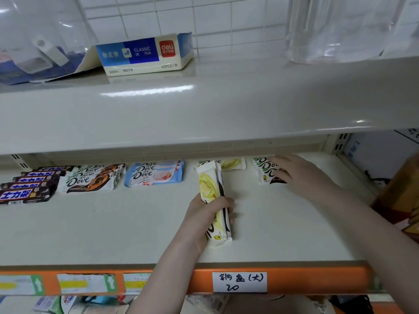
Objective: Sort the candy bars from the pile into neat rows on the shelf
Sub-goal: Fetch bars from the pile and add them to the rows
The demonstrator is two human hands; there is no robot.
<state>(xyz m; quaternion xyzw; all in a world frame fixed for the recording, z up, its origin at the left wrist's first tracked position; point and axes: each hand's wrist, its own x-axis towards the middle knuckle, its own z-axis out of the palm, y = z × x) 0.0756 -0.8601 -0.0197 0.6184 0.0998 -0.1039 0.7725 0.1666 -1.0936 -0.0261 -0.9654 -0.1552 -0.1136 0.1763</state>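
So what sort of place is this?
Most likely a small shop aisle: tiered shelving with an orange price rail, a handwritten price tag, and Dove bars sorted in rows by flavour.

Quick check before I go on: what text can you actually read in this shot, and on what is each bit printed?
"deli", "CLASSIC", "7536", "45PCS": blue eraser box on the upper shelf.
"Dove": brown-swirl bars, blue bars, green bars under the right hand.
"士力架": dark bars.
"20" under handwritten characters: white tag on the orange shelf edge.
Unreadable: yellow bars' print in the left hand, other edge labels.
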